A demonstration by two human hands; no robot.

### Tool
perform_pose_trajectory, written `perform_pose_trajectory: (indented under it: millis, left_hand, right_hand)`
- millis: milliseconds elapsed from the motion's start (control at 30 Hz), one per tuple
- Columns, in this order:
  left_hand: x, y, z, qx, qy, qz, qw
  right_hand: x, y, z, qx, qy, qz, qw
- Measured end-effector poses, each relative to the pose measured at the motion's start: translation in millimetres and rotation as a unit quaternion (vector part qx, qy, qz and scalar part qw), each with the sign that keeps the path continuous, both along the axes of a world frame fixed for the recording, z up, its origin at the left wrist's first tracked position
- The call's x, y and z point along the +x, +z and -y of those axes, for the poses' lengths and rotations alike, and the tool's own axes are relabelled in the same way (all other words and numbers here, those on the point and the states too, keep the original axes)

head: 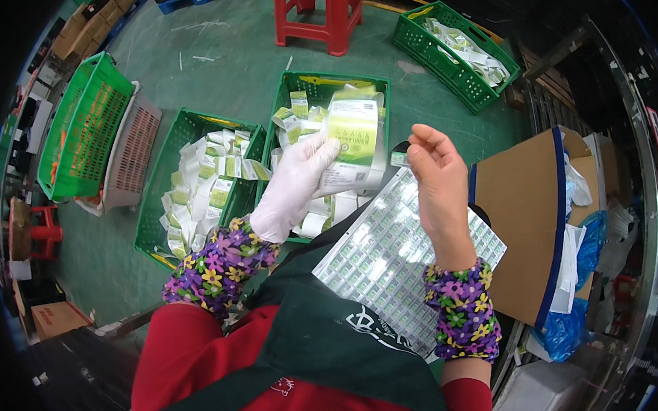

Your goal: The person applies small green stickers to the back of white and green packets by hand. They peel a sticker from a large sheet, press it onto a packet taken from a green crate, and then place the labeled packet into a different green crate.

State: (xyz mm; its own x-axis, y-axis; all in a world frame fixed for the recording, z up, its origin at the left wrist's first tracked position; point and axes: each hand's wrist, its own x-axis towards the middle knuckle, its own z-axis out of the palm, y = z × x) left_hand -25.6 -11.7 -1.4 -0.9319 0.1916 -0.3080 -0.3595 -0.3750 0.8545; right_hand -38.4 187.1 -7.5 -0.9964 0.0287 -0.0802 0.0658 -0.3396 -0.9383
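Observation:
My left hand (299,187), in a white glove, grips a green-and-white printed label band (356,133). The band is curved into a loop, and its upper end is blurred. Bare of any glove, my right hand (438,181) has a small green-and-silver sticker (401,159) at the tip of its thumb; the exact pinch is partly hidden. Beneath this hand a sheet of small shiny stickers (382,254) lies across my lap, over the dark green apron (322,324). Beyond the band stands a green crate (389,96) holding similar bands.
Another green crate of bands (159,206) stands to the left, a third (427,70) at the back right. Stacked baskets (85,128) are further left. A red stool (318,18) is ahead. Close on my right is a cardboard box (515,217) with plastic bags.

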Motion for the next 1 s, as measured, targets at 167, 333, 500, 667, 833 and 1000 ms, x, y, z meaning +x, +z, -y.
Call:
perform_pose_trajectory:
  millis: [167,333,500,667,833,1000]
  left_hand:
    - [1,-6,-27,0.037,0.022,-0.046,0.998]
    - [7,1,-36,0.025,0.024,-0.054,0.998]
    - [7,-10,-32,0.003,-0.004,-0.056,0.998]
    - [-3,-1,-31,-0.039,0.082,-0.122,0.988]
    - [-71,-47,-27,-0.248,0.018,-0.257,0.934]
    - [-82,-81,-87,-0.301,-0.220,-0.362,0.854]
  right_hand:
    - [12,5,13,-0.013,-0.028,-0.031,0.999]
    - [11,-5,16,0.084,-0.023,-0.077,0.993]
    - [12,0,14,0.382,-0.123,-0.197,0.894]
    - [-4,-36,-61,0.579,-0.087,-0.202,0.785]
    - [0,-64,-122,0.651,0.092,0.008,0.754]
    - [12,-60,-129,0.537,0.085,0.021,0.839]
